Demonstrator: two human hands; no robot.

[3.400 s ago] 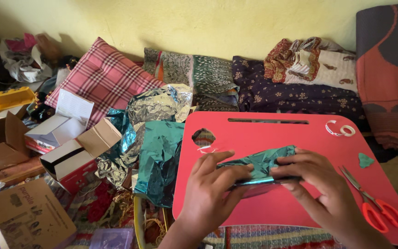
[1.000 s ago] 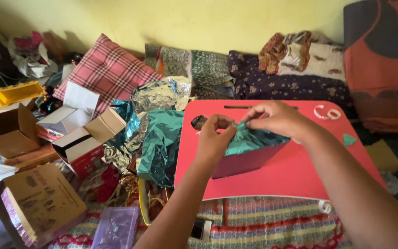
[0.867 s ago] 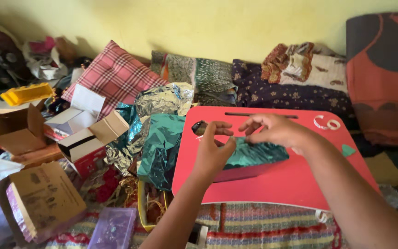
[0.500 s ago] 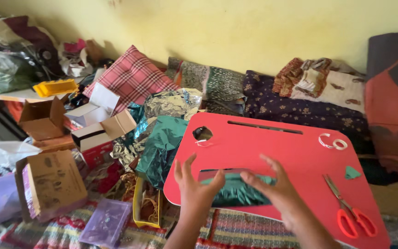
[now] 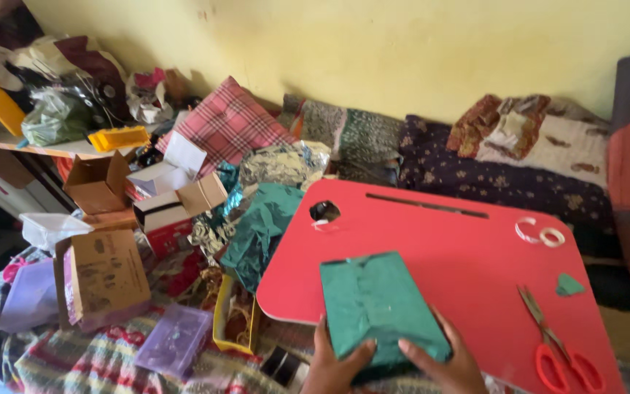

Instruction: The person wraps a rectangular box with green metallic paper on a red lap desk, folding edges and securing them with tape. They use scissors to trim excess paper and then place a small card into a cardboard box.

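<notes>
Fingers (image 5: 362, 349) curl over green-wrapped box (image 5: 380, 303); wrists low.

One head-worn camera looks steeply down, close over the red lap table (image 5: 439, 248)

A plain yellow wall (image 5: 373, 51) runs across the far side, softly daylit. Below it lie a red plaid cushion (image 5: 231, 124) and patterned bedding (image 5: 475, 171). At far left, a wooden shelf (image 5: 34, 149) is heaped with bags. A striped woven rug (image 5: 103, 361) covers the near floor.
</notes>
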